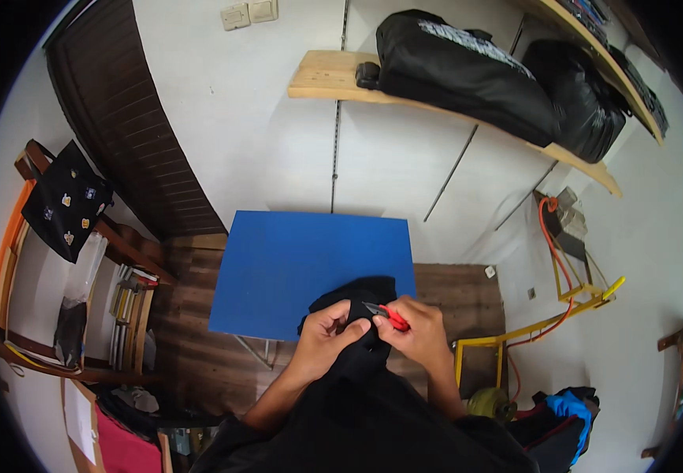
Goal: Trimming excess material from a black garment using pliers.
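Note:
A piece of black cloth (374, 289) lies bunched over the near edge of a blue table (302, 252) and hangs toward me. My left hand (328, 337) pinches this cloth between thumb and fingers. Close beside it, my right hand (418, 333) is closed around a small pair of red-handled snips (393, 317). Their dark, pointed tip reaches left over the cloth, near my left fingertips. Whether the blades touch the fabric is too small to tell.
Black bags (467, 79) rest on a wooden wall shelf (318, 75) beyond the table. At left stands a rack with a black tote bag (70, 201) and books. A yellow metal frame (530, 327) with an orange hose stands at right.

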Motion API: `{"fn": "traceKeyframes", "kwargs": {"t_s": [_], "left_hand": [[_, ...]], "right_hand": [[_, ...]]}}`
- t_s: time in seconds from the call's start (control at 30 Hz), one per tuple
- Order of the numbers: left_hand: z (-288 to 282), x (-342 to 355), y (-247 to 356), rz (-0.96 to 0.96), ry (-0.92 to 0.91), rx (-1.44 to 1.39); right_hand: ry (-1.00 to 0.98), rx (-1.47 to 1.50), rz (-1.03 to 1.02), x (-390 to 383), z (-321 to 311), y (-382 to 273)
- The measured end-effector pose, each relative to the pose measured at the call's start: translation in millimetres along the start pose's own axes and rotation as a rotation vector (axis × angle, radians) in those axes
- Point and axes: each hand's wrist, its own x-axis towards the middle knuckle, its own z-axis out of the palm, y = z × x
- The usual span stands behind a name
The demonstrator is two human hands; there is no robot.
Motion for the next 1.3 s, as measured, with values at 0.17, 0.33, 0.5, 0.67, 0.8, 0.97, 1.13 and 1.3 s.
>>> {"fn": "traceKeyframes", "kwargs": {"t_s": [0.17, 0.33, 0.5, 0.67, 0.8, 0.97, 1.13, 1.3], "left_hand": [[-1.5, 8.4, 0.1, 0.002, -0.052, -0.030], [-6.5, 13.2, 1.7, 0.037, -0.071, -0.027], [-14.2, 25.4, 6.3, -0.043, 0.058, -0.054], [-26.4, 39.9, 8.9, 0.165, 0.099, 0.145], [-38.8, 44.1, 11.0, -0.056, 0.102, -0.098], [-58.4, 57.8, 15.2, 0.006, 0.075, -0.057], [-72.6, 77.7, 28.6, 0.030, 0.014, -0.073], [-84.7, 97.6, 48.4, 0.043, -0.086, -0.055]], "right_hand": [[-0.001, -0.029, -0.001, 3.5, 2.7, 8.4], [0.009, -0.031, -0.028, 15.1, 4.9, 10.6], [-0.007, -0.017, -0.013, 31.6, 5.0, 10.3], [-0.009, -0.014, -0.053, 47.1, 14.3, 14.1], [-0.032, -0.016, -0.023, 59.4, 29.0, 18.0], [-0.036, -0.003, -0.034, 76.9, 46.8, 18.6], [-0.016, 0.000, -0.027, 98.8, 57.4, 16.3], [0.055, -0.052, -0.025, 118.4, 62.1, 17.2]]}}
